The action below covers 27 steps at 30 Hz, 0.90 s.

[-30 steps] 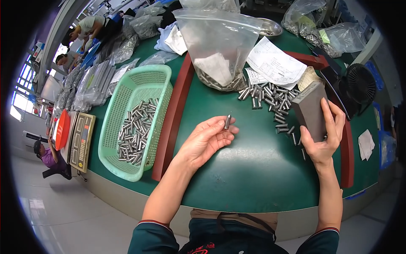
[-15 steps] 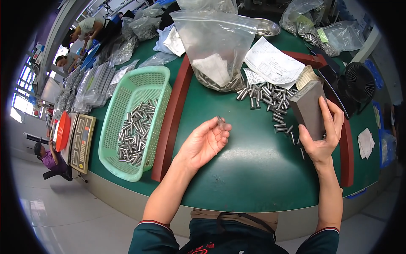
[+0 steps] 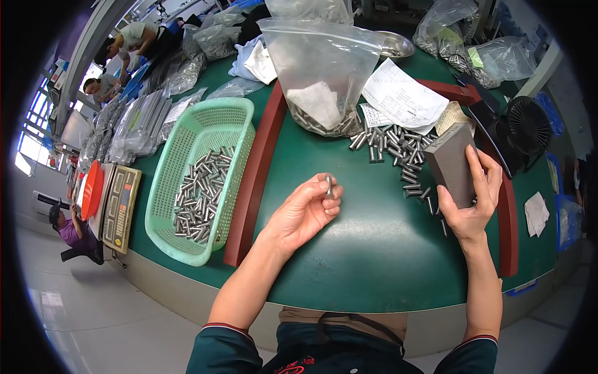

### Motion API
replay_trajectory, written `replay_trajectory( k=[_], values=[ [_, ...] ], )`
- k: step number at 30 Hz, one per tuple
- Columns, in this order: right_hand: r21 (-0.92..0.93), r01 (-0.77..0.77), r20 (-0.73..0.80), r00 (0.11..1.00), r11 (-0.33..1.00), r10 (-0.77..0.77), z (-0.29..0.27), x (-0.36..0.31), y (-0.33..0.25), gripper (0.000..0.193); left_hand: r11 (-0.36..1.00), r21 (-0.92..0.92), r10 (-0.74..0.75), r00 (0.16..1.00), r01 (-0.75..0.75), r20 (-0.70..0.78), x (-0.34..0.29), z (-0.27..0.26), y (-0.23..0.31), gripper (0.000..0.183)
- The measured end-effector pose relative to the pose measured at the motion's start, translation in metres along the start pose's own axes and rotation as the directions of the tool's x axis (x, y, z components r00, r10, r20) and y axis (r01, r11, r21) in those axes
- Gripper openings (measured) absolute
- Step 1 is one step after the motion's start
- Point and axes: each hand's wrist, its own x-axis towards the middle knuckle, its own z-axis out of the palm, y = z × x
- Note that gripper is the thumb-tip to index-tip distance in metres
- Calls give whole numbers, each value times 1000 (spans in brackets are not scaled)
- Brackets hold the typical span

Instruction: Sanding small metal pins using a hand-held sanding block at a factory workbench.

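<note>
Between thumb and fingers, my left hand (image 3: pixel 305 209) holds a small metal pin (image 3: pixel 329 186) upright above the green tabletop. My right hand (image 3: pixel 474 199) grips a dark grey rectangular block (image 3: pixel 453 163), thumb on one side and fingers on the other. Loose metal pins (image 3: pixel 398 146) lie in a pile to the left of the block, with several strung out toward me. At the left, a light green plastic basket (image 3: pixel 163 206) has many similar pins in it. A large clear zip bag (image 3: pixel 317 56) with more pins and a white slip stands behind my hands.
Dark red bars (image 3: pixel 252 181) edge the work area on both sides. Papers (image 3: pixel 402 93) lie behind the pile. A black fan (image 3: pixel 528 123) stands at the right, near a white cloth (image 3: pixel 536 215). A weighing scale (image 3: pixel 120 209) sits far left. Other people are in the background.
My left fingers have turned the pin, so more of its length now shows. The right hand with the grey block has barely shifted.
</note>
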Motion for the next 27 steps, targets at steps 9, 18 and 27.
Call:
replay_trajectory(
  k=[9, 18, 27],
  values=[
    [-7, -3, -11, 1000, 1000, 3, 2, 0, 2, 73, 752, 613, 364, 928, -243, -79, -2, 16, -10, 22],
    [-1, -6, -6, 1000, 1000, 6, 2, 0, 4, 72, 538, 782, 487, 873, -316, 18, 0, 19, -16, 21],
    [34, 53, 40, 998, 998, -55, 5, 1, -6, 73, 935, 342, 180, 958, -96, -224, -2, 11, -8, 19]
  ],
)
